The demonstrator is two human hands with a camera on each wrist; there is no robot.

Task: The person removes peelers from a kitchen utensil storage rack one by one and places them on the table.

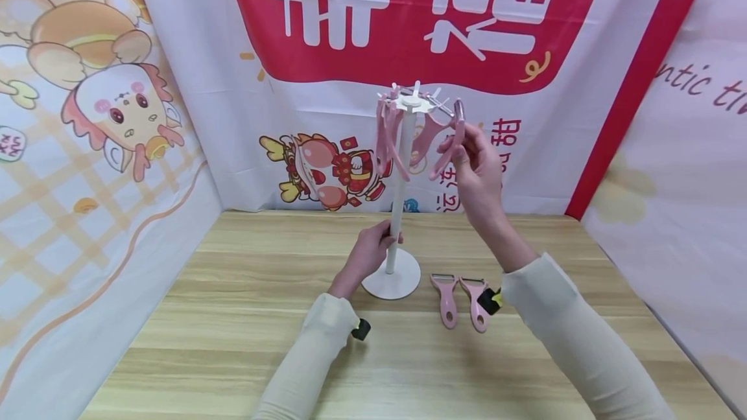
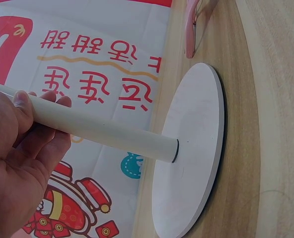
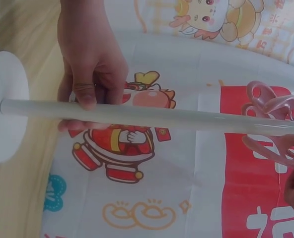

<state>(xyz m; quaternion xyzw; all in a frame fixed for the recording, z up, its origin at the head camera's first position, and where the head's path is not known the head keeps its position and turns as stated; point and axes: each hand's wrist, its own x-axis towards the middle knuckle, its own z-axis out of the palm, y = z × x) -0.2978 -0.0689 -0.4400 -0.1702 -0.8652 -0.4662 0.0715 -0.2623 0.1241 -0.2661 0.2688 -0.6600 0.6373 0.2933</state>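
At the centre of the head view, the pole of a white stand [image 1: 398, 207] is held low in the grip of the left hand [image 1: 370, 250]. In the upper centre, a pink peeler [image 1: 459, 124] is pinched in the narrow grip of the right hand [image 1: 482, 167], beside hung peelers [image 1: 383, 141]. Two loose peelers [image 1: 447, 303] are laid on the tabletop [image 1: 233, 316], lower right of centre.
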